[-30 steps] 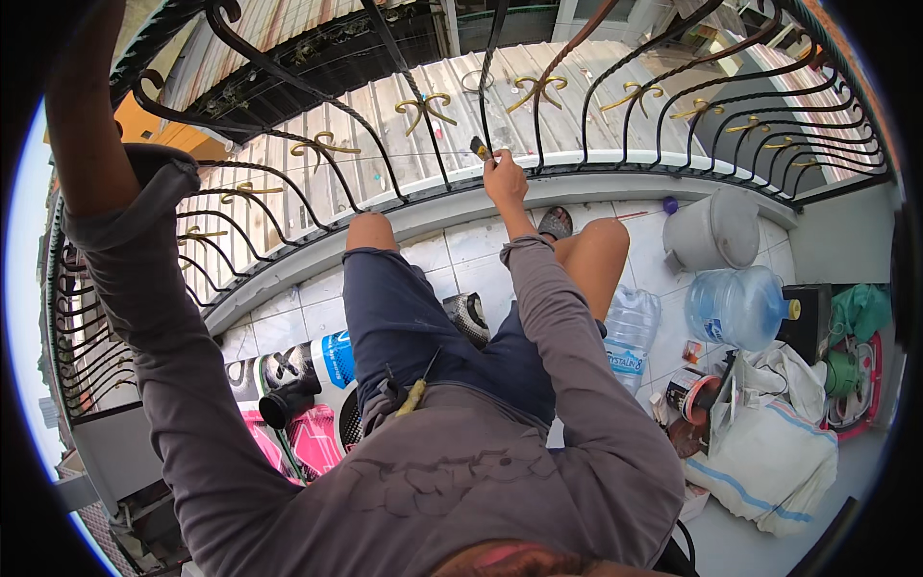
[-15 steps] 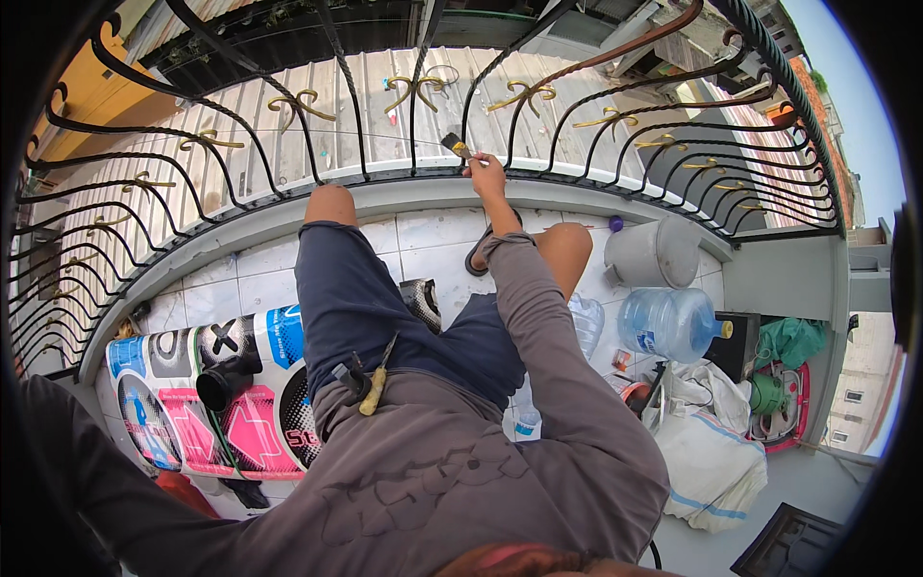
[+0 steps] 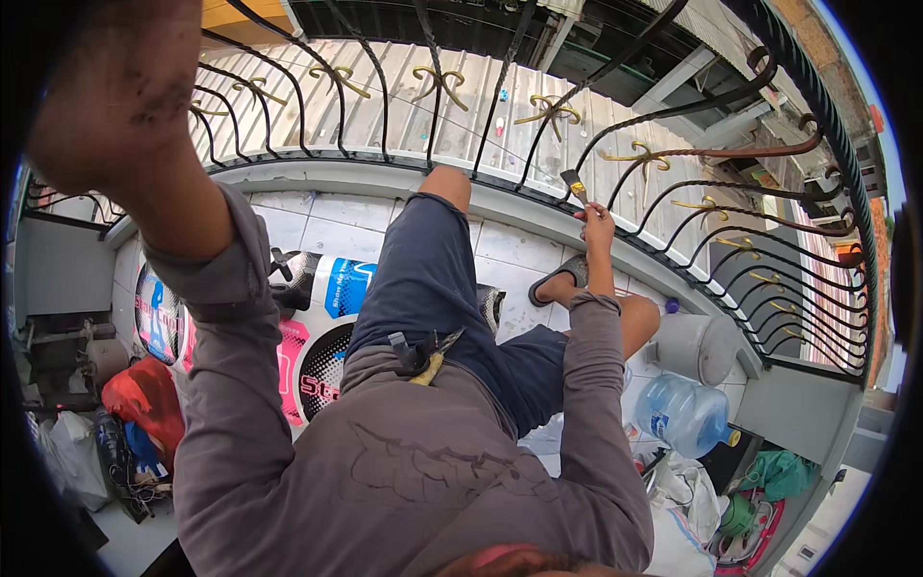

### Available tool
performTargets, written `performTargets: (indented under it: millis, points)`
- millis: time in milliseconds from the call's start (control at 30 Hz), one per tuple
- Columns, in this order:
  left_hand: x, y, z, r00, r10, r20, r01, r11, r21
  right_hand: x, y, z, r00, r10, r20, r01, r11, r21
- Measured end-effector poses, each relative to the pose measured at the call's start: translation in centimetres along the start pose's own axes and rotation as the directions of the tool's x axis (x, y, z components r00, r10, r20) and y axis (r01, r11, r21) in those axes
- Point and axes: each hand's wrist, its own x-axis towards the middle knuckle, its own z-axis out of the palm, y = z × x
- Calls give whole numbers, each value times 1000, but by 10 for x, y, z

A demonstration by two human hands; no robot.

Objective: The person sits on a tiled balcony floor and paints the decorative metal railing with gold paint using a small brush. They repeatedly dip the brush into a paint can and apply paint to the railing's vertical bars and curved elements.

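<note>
My right hand (image 3: pixel 598 226) is closed round the handle of a paintbrush (image 3: pixel 574 183) with dark bristles and a yellow band. Its bristles point up and away, beside the lower bars of a curved black metal railing (image 3: pixel 630 197) with gold scroll ornaments. Very close to the view at the upper left is my raised left hand (image 3: pixel 120 106), dark smudges on its skin. The picture's edge cuts off its fingers, so what they do is hidden. At my waist sit a yellow-handled pointed tool (image 3: pixel 431 369) and a black clip-like object (image 3: pixel 411 354).
Right of my leg lie a grey bucket (image 3: pixel 697 348) and a large blue water bottle (image 3: pixel 685 413), with a green bag (image 3: pixel 781 471) beyond. A printed pink-and-white sheet (image 3: pixel 332 370) covers tiles at left. Red cloth (image 3: pixel 144 404) and bags lie further left. Corrugated roofing (image 3: pixel 385 96) shows beyond the railing.
My left arm has swung up into the upper left. The view has turned left, so the scene sits further right. My right hand keeps the paintbrush beside the railing.
</note>
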Motion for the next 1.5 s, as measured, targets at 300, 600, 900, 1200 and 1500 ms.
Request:
performTargets:
  millis: [300, 600, 900, 1200, 1500]
  points:
    - [-118, -78, 53, 768, -354, -534, -257, 593, -763, -26, -31, -28, 998, 48, 48, -54, 991, 120]
    - [-166, -101, 40, 750, -460, -475, -82, 647, -758, -34, -25, -13, 999, 50, 7, -51, 987, 152]
    - [-453, -133, 75, 392, -732, -558, 680, -178, 711, -34, -25, -1, 995, 96, -20, -90, 975, 204]
    - [-310, -195, 69, 665, -484, -569, 747, 460, 481, -30, -32, 12, 998, 67, -14, -61, 965, 254]
    - [-22, -158, 93, 985, 160, -60, 6, 315, 949, -26, -42, 25, 998, 67, -14, -62, 969, 238]
